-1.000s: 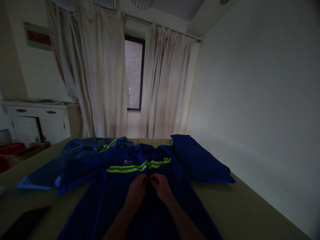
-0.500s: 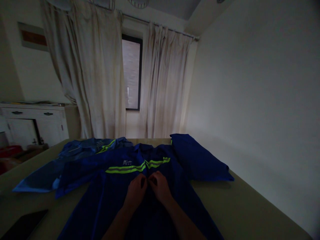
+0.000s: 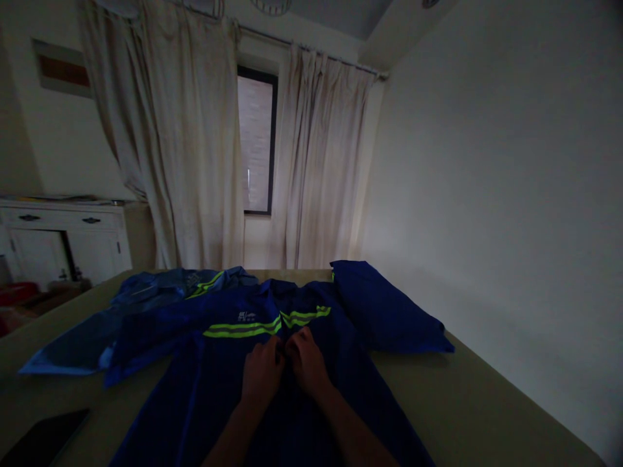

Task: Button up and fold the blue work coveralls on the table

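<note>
A dark blue work jacket with yellow-green reflective stripes lies spread out before me, its collar pointing away. My left hand and my right hand meet at its front opening, just below the chest stripe. The fingers of both are bent and pinched on the jacket's front edges. Whatever small fastening sits between the fingertips is too dark and covered to make out. A small pale logo shows above the stripe on the left side of the chest.
A lighter blue garment in clear plastic lies at the back left of the bed-like surface. A folded dark blue garment lies to the right. A flat black object is at the near left. Beyond stand a white cabinet and curtains.
Both hands stay at the jacket's front edges; the fingers have shifted slightly, the right hand a little upward. The jacket lies nearly the same.
</note>
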The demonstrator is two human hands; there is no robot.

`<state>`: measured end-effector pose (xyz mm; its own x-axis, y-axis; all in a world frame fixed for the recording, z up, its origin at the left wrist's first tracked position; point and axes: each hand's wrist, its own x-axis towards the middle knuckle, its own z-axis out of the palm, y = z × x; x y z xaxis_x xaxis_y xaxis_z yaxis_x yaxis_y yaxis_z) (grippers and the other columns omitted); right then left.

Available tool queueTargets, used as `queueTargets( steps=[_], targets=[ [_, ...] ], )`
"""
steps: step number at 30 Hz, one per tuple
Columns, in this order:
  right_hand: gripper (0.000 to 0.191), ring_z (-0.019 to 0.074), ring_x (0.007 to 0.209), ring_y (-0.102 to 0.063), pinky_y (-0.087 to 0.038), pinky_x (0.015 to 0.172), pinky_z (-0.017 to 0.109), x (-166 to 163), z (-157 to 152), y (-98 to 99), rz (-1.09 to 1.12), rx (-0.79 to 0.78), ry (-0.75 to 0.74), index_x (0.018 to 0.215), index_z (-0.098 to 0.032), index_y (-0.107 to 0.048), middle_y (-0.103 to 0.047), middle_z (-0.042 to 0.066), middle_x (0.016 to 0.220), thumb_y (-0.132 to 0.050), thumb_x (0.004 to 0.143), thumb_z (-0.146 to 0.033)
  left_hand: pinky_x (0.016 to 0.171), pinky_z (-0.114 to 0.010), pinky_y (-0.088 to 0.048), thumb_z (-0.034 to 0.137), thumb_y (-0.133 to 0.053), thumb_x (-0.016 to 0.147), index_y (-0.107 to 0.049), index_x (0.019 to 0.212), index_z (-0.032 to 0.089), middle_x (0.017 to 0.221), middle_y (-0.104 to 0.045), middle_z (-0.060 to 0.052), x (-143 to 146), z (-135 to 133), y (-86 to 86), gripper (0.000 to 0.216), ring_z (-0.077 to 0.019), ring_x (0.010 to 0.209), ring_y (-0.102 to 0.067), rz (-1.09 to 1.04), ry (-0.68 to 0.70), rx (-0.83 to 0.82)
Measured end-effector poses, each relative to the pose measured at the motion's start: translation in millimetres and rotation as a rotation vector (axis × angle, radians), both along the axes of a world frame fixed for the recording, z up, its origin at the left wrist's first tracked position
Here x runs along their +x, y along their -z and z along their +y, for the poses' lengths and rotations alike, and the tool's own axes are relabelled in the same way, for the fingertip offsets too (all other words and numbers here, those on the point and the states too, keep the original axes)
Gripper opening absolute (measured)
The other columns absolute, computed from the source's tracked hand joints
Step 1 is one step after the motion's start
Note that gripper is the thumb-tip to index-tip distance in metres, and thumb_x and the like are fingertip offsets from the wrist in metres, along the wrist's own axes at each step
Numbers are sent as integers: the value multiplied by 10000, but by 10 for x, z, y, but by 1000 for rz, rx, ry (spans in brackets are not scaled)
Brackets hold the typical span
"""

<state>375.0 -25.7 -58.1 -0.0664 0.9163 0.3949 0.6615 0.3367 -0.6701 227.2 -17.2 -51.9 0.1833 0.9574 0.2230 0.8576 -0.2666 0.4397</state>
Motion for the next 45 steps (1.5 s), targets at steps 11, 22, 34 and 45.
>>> queueTargets(
  steps=[11,22,34,45],
  targets=[
    [124,217,977,-653,-467,888,309,65,144,22,170,-220,124,834,-187,-732,-690,56,947,-613,850,-219,909,-379,-457,229,-457,1010,-700,1043,239,1081,-707,-70,-14,-67,-22,245,-262,1051,-622,192,131,166],
    [187,239,885,-673,-448,752,315,4,-315,-193,-292,-223,18,959,-255,-695,-710,49,974,-666,775,-271,1192,-726,-191,150,-432,948,-605,1392,352,1603,-460,-34,-147,134,81,518,-342,1500,-367,257,188,61],
    [222,239,1023,-696,-471,829,330,-22,-315,-65,-222,-191,120,1073,-292,-675,-702,53,1117,-516,923,-257,1164,-477,-387,195,-444,963,-516,1442,166,1462,-596,-142,-205,154,81,485,-274,1336,-569,227,73,-7],
    [200,336,1001,-724,-523,812,412,-211,-193,-74,-335,-219,254,994,-233,-729,-744,146,1061,-598,849,-193,1166,-710,-288,162,-414,971,-620,1358,328,1531,-555,-55,-176,34,164,469,-319,1462,-445,224,101,-19]
  ],
)
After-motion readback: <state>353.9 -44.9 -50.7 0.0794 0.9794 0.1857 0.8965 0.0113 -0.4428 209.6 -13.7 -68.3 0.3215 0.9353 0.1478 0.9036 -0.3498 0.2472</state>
